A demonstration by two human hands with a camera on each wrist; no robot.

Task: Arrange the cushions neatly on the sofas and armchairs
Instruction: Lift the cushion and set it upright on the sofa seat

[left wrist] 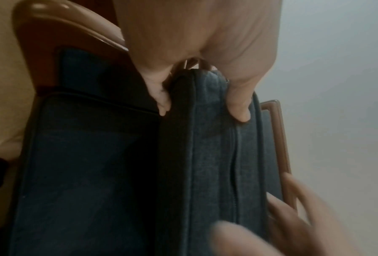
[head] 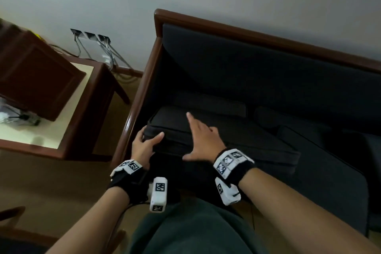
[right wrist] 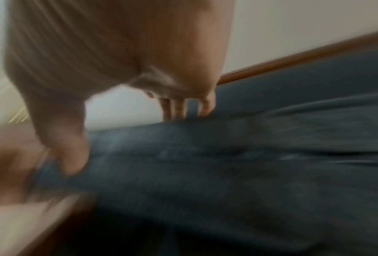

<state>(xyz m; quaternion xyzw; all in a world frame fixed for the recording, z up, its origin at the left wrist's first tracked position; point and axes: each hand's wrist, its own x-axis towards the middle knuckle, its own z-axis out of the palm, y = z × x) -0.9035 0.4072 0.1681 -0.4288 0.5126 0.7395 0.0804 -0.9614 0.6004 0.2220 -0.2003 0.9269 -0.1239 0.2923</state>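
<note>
Fingers of the left hand point(head: 144, 144) curl around the corner of the dark cushion point(head: 216, 140), right beside the sofa's wooden arm point(head: 132, 117). Right hand point(head: 201, 140) lies flat and spread on top. Its wrist view is blurry.

Under the left hand point(head: 144, 144) lies a cushion point(head: 216, 140) of dark matt woven cloth, just beside the sofa's glossy polished wooden arm point(head: 132, 117); farther left stands a side table point(head: 68, 130), wood-framed with a smooth cream top.
</note>
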